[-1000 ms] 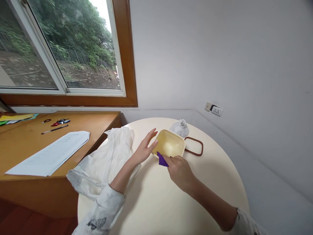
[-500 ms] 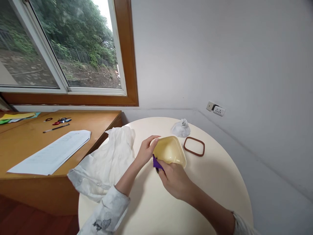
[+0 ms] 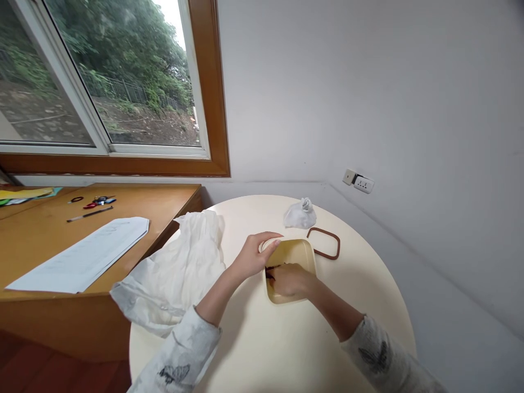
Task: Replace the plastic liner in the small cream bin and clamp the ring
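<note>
My left hand (image 3: 257,255) grips the rim of a pale yellow plastic container (image 3: 295,248) at its upper left corner, thumb over the edge. The container is tilted, its opening facing me. Inside it is my right hand (image 3: 290,279), fingers curled and reaching towards the left wall. A small dark thing (image 3: 270,273) shows at those fingertips; most of it is hidden, so its kind is unclear. Just right of the container lies a brown rectangular ring (image 3: 327,256), flat on the table. Behind stands a knotted white bag (image 3: 301,214).
Crumpled white plastic (image 3: 184,267) covers the left part of the round cream table (image 3: 295,349). A wooden desk (image 3: 164,199) adjoins on the left, holding papers (image 3: 82,256), a pen (image 3: 90,214) and scissors (image 3: 96,203). A wall with a socket (image 3: 363,184) bounds the right.
My right hand has moved from the container's near left edge, where it held a purple piece, into the container. The container has tilted towards me, my left hand still on its rim.
</note>
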Tool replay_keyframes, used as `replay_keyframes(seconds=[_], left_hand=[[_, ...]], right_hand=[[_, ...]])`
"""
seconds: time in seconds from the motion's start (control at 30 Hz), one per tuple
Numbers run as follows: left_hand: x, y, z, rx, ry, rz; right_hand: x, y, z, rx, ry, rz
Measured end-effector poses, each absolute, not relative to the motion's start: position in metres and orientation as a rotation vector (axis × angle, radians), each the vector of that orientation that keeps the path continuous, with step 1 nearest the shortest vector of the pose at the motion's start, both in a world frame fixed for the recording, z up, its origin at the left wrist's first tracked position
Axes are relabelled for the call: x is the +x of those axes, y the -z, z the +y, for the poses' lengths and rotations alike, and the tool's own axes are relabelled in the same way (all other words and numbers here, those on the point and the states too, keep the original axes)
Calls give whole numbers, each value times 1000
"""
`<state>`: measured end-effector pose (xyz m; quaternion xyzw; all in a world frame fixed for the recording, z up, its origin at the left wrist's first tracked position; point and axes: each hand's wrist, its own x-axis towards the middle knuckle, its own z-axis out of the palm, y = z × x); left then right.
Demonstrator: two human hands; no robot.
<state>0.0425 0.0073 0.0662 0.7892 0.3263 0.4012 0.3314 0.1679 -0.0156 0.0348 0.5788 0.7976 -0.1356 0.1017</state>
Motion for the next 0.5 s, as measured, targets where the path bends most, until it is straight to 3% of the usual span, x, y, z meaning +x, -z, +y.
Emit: replay_keyframes(seconds=[0.33,0.5], left_hand=[[49,-66,6,2043,-1008,803],[49,-65,19,1986,-985,757]], right_hand=[[170,-50,-39,1667,212,2285],[198,-76,-80,1545,158,2508]])
